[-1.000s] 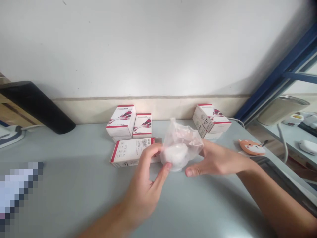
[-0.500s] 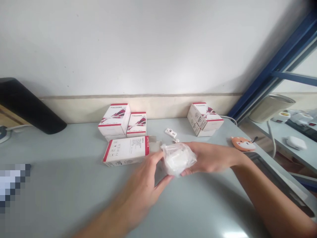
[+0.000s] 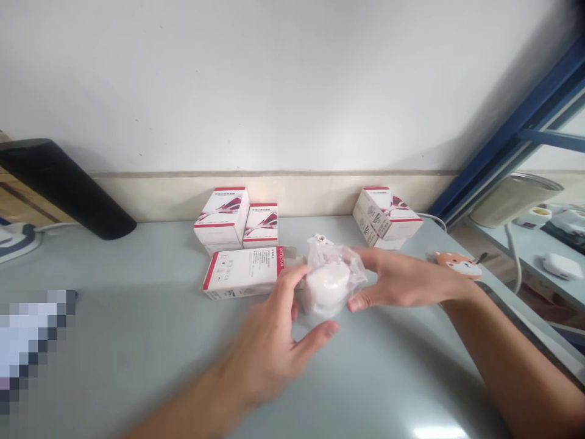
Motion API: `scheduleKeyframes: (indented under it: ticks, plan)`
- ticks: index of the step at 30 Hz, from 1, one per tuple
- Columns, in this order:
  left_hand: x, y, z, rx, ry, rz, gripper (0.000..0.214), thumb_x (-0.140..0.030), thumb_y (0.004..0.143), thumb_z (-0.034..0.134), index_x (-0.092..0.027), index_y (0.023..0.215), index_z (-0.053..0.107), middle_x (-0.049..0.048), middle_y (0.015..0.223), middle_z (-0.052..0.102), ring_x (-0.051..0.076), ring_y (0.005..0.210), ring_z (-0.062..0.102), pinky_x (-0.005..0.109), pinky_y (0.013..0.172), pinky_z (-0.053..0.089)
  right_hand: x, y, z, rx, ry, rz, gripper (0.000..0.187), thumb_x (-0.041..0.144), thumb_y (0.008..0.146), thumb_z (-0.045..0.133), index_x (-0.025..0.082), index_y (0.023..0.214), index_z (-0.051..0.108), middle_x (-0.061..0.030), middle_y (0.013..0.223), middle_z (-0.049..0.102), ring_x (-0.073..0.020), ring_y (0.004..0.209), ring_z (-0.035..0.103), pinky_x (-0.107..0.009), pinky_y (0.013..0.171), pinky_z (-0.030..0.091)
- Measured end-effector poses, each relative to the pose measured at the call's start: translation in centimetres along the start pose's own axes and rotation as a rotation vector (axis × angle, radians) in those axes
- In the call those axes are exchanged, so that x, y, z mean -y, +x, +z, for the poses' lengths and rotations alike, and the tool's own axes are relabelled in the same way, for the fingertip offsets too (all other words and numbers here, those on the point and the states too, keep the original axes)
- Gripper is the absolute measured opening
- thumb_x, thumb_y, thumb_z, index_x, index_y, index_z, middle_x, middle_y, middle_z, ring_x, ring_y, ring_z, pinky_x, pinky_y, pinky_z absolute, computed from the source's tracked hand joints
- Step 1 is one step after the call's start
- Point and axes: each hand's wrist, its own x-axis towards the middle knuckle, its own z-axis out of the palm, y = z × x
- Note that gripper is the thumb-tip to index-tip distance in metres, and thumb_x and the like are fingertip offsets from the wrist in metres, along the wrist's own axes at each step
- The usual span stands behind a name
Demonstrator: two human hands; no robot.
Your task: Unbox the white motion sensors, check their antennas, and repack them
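Note:
A round white device in a clear plastic bag (image 3: 328,281) is held just above the grey table (image 3: 137,341). My right hand (image 3: 402,280) grips the bag from the right, thumb below and fingers behind it. My left hand (image 3: 274,341) touches the bag's left side with its fingertips, thumb spread underneath. A red-and-white box (image 3: 244,272) lies flat with its end flap open, right behind my left hand.
Two upright red-and-white boxes (image 3: 237,219) stand by the wall, another box (image 3: 386,216) at the back right. An orange fox-shaped item (image 3: 459,264) lies near the right edge. A black object (image 3: 59,183) leans at the left. A blue frame (image 3: 512,128) rises at right.
The bagged device was lowered from an upright hold, turned between both hands, and now stands more upright again. My left thumb has dropped away below it.

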Motion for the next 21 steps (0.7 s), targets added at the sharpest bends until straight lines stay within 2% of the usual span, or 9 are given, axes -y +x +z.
scheduleKeyframes:
  ticks: [3,6,9,12,15,18,21]
  plan:
    - [-0.4,0.0,-0.1,0.041,-0.036,-0.045,0.057,-0.053,0.099,0.064,-0.030,0.148,0.046,0.0001,0.085,0.067,0.019,0.064,0.061,0.028,0.054,0.045,0.0,-0.2,-0.2,-0.002,0.032,-0.026,0.062,0.048,0.088,0.084,0.028,0.144,0.067,-0.0046,0.124,0.076,-0.0269,0.114,0.068,-0.041,0.103,0.054]
    - [-0.8,0.2,-0.1,0.101,-0.045,-0.144,0.041,-0.054,0.101,0.060,-0.028,0.133,0.057,-0.0021,0.077,0.066,0.018,0.058,0.059,0.028,0.052,0.041,-0.1,0.1,0.0,0.053,-0.009,0.008,0.059,0.047,0.087,0.084,0.028,0.141,0.069,-0.0045,0.125,0.076,-0.0285,0.117,0.069,-0.040,0.104,0.054]
    - [-0.7,0.3,0.2,0.111,-0.028,-0.189,0.037,-0.056,0.097,0.066,-0.026,0.118,0.062,-0.0033,0.071,0.065,0.019,0.054,0.057,0.028,0.049,0.037,-0.3,0.8,0.5,0.104,-0.032,0.042,0.055,0.045,0.087,0.084,0.028,0.137,0.072,-0.0044,0.126,0.077,-0.0301,0.119,0.069,-0.040,0.103,0.055]
    - [-0.3,0.0,0.5,0.081,-0.065,-0.197,0.042,-0.055,0.094,0.071,-0.026,0.124,0.062,-0.0052,0.067,0.062,0.017,0.051,0.054,0.027,0.047,0.036,-0.3,1.2,0.9,0.133,-0.033,0.038,0.049,0.042,0.090,0.080,0.027,0.136,0.073,-0.0038,0.122,0.078,-0.0285,0.114,0.071,-0.039,0.100,0.057]
    - [0.0,-0.2,0.5,0.013,-0.126,-0.164,0.055,-0.055,0.093,0.074,-0.027,0.137,0.058,-0.0032,0.073,0.064,0.017,0.058,0.058,0.026,0.050,0.043,-0.1,1.1,0.9,0.108,-0.060,0.039,0.052,0.043,0.090,0.080,0.026,0.138,0.071,-0.0040,0.117,0.078,-0.0269,0.109,0.071,-0.037,0.097,0.057]
    - [-0.2,-0.1,0.0,-0.082,-0.149,-0.093,0.047,-0.051,0.095,0.074,-0.028,0.134,0.060,0.0018,0.090,0.070,0.017,0.071,0.062,0.026,0.060,0.051,0.3,0.7,0.7,0.103,-0.058,0.017,0.063,0.045,0.085,0.085,0.026,0.143,0.068,-0.0048,0.119,0.077,-0.0258,0.108,0.070,-0.036,0.096,0.057]
    - [-0.4,0.1,-0.4,-0.149,-0.145,0.012,0.040,-0.048,0.095,0.075,-0.031,0.129,0.062,0.0031,0.104,0.074,0.017,0.079,0.065,0.027,0.066,0.054,0.8,0.6,0.7,0.085,0.003,-0.005,0.071,0.047,0.083,0.087,0.026,0.147,0.065,-0.0052,0.123,0.076,-0.0252,0.107,0.071,-0.035,0.093,0.058]
